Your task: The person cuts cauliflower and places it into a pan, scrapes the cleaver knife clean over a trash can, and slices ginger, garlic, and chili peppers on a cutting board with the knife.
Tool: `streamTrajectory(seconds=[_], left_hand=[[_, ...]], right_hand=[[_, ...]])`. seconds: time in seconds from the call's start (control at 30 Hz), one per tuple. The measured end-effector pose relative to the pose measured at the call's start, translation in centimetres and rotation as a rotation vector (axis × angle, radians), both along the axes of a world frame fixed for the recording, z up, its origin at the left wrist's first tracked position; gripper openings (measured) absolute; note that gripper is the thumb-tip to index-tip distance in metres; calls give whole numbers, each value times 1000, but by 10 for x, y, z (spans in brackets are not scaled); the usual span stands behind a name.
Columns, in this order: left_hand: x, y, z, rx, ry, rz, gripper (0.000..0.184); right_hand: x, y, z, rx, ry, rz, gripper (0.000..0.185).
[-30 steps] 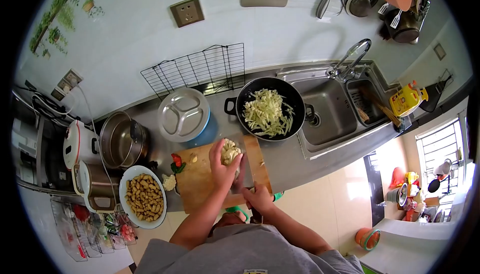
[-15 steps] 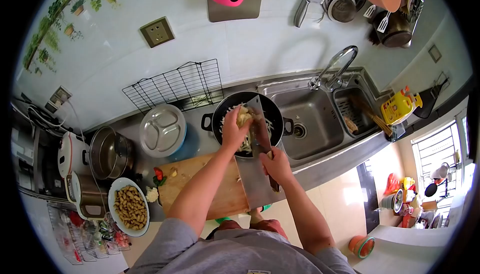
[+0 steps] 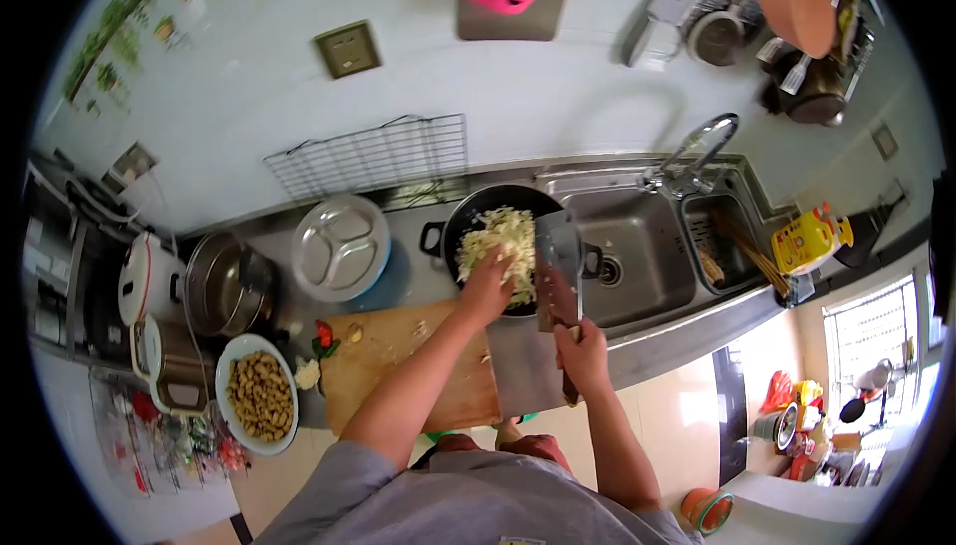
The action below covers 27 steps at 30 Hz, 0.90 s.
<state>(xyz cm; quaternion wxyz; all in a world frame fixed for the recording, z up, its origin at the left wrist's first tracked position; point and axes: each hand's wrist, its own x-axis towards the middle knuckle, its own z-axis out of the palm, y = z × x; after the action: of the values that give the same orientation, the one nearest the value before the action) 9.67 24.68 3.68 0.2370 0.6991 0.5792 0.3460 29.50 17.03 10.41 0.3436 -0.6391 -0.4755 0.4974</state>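
Observation:
A black two-handled pot (image 3: pixel 460 218) holds a heap of pale chopped vegetable shreds (image 3: pixel 501 229). My left hand (image 3: pixel 488 288) reaches over the pot's near side, fingers stretched out against the heap; the fingertips are partly lost among the shreds. In my right hand (image 3: pixel 584 354) is the wooden handle of a cleaver (image 3: pixel 559 258). Its broad blade stands over the pot's right side, with a few bits stuck to it. Below the pot lies a wooden cutting board (image 3: pixel 438 386) with small scraps on it.
Left of the pot are a divided metal plate (image 3: pixel 342 246), a steel pot (image 3: pixel 231 286) and a bowl of peanuts (image 3: pixel 262 396). Red and green peppers (image 3: pixel 325 339) lie at the board's left edge. To the right is a double sink (image 3: pixel 637 256) with a faucet (image 3: pixel 702 152).
The shreds held between my left hand and the cleaver now lie heaped in the pot. My left hand has come lower, and the cleaver has moved right. The camera view has shifted.

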Motion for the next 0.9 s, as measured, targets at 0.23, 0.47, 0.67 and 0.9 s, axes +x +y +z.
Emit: streamTrajectory(seconds=[0.23,0.47,0.67,0.9], left_hand=[[-38,-83,6,127,-231,132,35],[-144,-189,4,158,37,336,42],[-226,-260,26,-46,711,550,50],[-264,-276,5,-129,953,520,39]], right_hand=[[-27,-34,7,24,103,-6,14],[-82,-74,-2,38,48,160,15],[-137,-105,-4,-2,83,248,16],[-164,-129,-30,44,-103,313,18]])
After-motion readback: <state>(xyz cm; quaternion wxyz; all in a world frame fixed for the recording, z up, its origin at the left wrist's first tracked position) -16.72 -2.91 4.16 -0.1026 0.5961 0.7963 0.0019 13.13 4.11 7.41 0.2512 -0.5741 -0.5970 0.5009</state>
